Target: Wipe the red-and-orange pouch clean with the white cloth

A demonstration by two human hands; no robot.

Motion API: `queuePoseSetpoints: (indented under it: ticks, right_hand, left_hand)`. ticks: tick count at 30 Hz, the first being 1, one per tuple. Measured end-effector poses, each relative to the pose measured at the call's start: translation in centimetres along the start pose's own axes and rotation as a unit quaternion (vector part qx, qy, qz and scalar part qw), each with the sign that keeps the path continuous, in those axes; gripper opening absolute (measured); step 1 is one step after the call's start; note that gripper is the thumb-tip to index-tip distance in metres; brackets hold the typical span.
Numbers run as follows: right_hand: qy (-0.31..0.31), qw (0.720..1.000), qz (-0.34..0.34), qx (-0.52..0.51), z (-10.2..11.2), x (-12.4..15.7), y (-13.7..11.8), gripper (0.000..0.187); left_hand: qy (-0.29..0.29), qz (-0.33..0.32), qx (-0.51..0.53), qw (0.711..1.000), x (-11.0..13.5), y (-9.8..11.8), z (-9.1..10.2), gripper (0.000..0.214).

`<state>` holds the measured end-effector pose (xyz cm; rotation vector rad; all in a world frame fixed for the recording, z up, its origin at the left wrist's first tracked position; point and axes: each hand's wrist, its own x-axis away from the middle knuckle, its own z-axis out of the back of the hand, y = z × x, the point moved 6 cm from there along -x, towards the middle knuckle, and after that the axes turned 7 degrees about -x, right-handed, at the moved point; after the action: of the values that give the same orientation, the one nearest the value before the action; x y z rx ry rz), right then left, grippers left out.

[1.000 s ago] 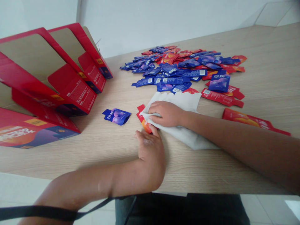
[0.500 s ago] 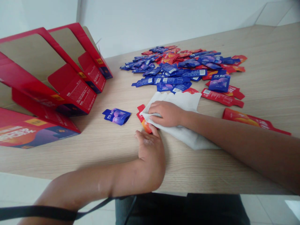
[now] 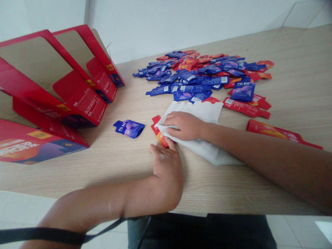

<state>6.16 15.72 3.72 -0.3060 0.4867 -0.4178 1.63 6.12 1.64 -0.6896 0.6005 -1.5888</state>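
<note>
My right hand [image 3: 183, 125] rests curled on a white cloth [image 3: 204, 114] and presses its near-left corner over a red sachet [image 3: 158, 132] on the wooden table [image 3: 109, 162]. My left hand [image 3: 166, 165] lies just in front of it, fingertips touching the sachet's near edge; its fingers are bent, and whether they pinch the sachet is hidden. A single blue sachet [image 3: 129, 128] lies flat to the left of both hands.
A spread pile of blue and red sachets [image 3: 204, 74] covers the table beyond the cloth. Another red sachet [image 3: 275, 132] lies beside my right forearm. Several opened red cartons [image 3: 52, 93] stand at the left. The table's front edge runs just under my left wrist.
</note>
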Motion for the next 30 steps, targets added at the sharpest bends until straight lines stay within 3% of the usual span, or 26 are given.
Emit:
queuePoseSetpoints:
  ticks: [30]
  right_hand:
    - [-0.006, 1.000, -0.025, -0.008, 0.01, -0.06, 0.27, 0.023]
  left_hand:
    - [-0.007, 0.006, 0.030, 1.000, -0.07, -0.11, 0.00, 0.054]
